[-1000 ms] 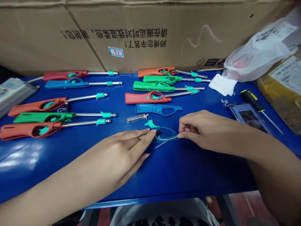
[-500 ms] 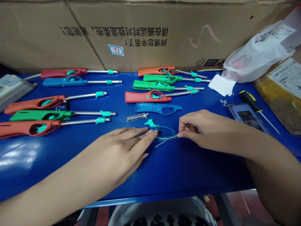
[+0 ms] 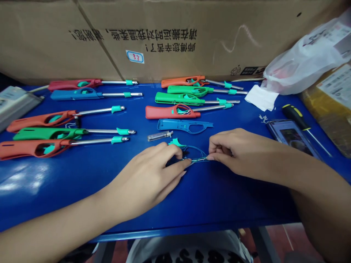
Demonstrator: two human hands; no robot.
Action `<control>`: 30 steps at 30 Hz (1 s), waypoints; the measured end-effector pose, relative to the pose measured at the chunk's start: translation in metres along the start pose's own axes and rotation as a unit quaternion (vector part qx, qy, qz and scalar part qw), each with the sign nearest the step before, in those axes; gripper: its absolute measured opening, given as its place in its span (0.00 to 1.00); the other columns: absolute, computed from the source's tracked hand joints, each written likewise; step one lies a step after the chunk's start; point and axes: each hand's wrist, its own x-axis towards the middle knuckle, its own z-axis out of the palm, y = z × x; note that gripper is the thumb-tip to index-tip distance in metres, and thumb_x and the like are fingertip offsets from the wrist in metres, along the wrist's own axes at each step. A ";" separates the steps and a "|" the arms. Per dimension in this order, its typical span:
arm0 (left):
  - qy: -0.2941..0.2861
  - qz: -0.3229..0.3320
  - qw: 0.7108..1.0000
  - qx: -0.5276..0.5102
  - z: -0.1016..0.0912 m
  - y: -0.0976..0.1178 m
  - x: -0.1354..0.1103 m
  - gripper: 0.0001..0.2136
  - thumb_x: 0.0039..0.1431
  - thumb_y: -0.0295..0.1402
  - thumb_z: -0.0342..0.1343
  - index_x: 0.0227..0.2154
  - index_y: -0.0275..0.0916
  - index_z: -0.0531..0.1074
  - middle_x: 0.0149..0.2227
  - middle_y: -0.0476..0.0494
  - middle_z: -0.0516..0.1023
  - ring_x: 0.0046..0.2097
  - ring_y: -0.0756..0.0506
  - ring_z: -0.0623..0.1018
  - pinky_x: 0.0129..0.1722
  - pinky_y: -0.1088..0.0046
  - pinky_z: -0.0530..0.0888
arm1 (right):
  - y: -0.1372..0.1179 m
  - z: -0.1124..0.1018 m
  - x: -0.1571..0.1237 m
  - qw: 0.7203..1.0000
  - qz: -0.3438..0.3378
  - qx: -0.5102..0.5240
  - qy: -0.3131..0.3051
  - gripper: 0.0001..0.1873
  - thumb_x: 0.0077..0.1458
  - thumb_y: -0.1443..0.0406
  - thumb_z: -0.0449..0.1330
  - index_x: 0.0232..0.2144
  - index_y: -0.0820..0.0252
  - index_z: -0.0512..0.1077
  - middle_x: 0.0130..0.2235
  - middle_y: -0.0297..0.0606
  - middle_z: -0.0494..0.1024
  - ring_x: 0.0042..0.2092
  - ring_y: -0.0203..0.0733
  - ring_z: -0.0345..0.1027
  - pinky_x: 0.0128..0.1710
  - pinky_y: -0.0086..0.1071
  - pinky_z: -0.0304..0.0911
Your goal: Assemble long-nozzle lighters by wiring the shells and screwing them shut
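On the blue table [image 3: 82,175] my left hand [image 3: 153,175] has its thumb and forefinger pinched together at the left end of a thin teal wire loop [image 3: 197,152]. My right hand [image 3: 233,149] pinches the loop's right end, fingers curled. A small teal trigger piece [image 3: 175,143] lies just behind the left fingertips. Behind it sit a clear fuel tube [image 3: 159,136] and an empty blue lighter shell half [image 3: 185,126].
Long-nosed lighters in red, green, blue and orange lie in rows at left [image 3: 63,133] and centre back [image 3: 189,99]. A phone [image 3: 292,135], a screwdriver [image 3: 301,122], a white cloth [image 3: 259,98] and a plastic bag [image 3: 304,62] are at right. A cardboard box [image 3: 164,36] walls the back.
My left hand's fingers went from lying flat to curling into a pinch on the wire's left end, sliding slightly right. My right hand has stayed put.
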 end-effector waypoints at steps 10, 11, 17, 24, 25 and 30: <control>0.022 0.019 0.999 -0.020 0.000 -0.007 0.001 0.08 0.69 0.27 0.56 0.47 0.36 0.78 0.46 0.41 0.80 0.44 0.42 0.78 0.43 0.63 0.76 | 0.001 -0.001 -0.001 1.000 -0.007 -0.004 0.003 0.10 0.65 0.61 0.55 0.30 0.53 0.71 0.35 0.31 0.78 0.37 0.41 0.68 0.34 0.37 0.54; 0.024 0.018 0.999 -0.020 0.001 -0.006 0.001 0.08 0.69 0.27 0.56 0.48 0.36 0.77 0.46 0.41 0.80 0.44 0.43 0.78 0.44 0.63 0.76 | 0.001 0.000 0.000 1.000 -0.008 -0.007 0.005 0.10 0.65 0.62 0.55 0.30 0.53 0.71 0.35 0.31 0.78 0.37 0.41 0.68 0.35 0.37 0.54; 0.048 0.017 0.998 -0.034 0.009 -0.005 0.005 0.09 0.68 0.30 0.60 0.49 0.36 0.76 0.45 0.43 0.81 0.44 0.44 0.79 0.45 0.64 0.76 | 0.004 0.004 -0.001 0.999 -0.025 -0.016 0.019 0.09 0.65 0.61 0.56 0.31 0.53 0.71 0.36 0.30 0.78 0.38 0.41 0.68 0.36 0.37 0.54; 0.106 0.022 0.992 -0.064 0.013 -0.008 0.009 0.05 0.66 0.26 0.62 0.43 0.35 0.78 0.41 0.44 0.82 0.40 0.47 0.79 0.43 0.69 0.76 | 0.009 0.007 -0.002 0.999 -0.037 -0.017 0.032 0.09 0.65 0.63 0.55 0.31 0.52 0.70 0.36 0.30 0.77 0.39 0.42 0.68 0.37 0.37 0.55; 0.109 0.020 0.992 -0.065 0.012 -0.008 0.009 0.05 0.65 0.26 0.63 0.43 0.35 0.78 0.41 0.44 0.83 0.40 0.47 0.79 0.43 0.68 0.76 | 0.010 0.007 -0.001 0.998 -0.040 -0.017 0.034 0.09 0.65 0.63 0.55 0.31 0.52 0.70 0.36 0.30 0.77 0.39 0.42 0.68 0.37 0.37 0.55; 0.120 0.013 0.990 -0.073 0.009 -0.008 0.010 0.05 0.63 0.25 0.64 0.42 0.35 0.79 0.40 0.44 0.83 0.39 0.47 0.79 0.43 0.67 0.76 | 0.011 0.008 0.001 0.998 -0.048 -0.012 0.040 0.08 0.64 0.64 0.56 0.32 0.51 0.71 0.35 0.31 0.78 0.37 0.43 0.68 0.36 0.38 0.56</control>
